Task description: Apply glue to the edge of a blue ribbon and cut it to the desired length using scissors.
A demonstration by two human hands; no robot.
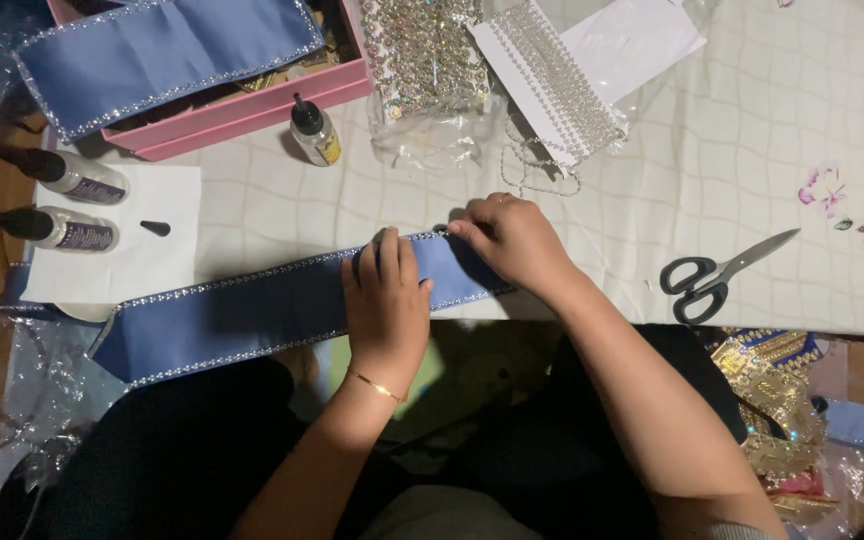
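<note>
Flatly, left hand (385,300) presses satin blue ribbon (252,312), fingers spread; right hand (512,240) fingers pinch rhinestone edge.

a blue ribbon (252,312) is showing silver studded edges, lying by a pink box (252,110), black-handled scissors (717,275) and a cream checked cloth (732,140).

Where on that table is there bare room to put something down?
Bare cloth lies between the right hand and the scissors, and beyond them toward the flower print. The far left is crowded: pink box, glue bottles, rhinestone trim.
</note>
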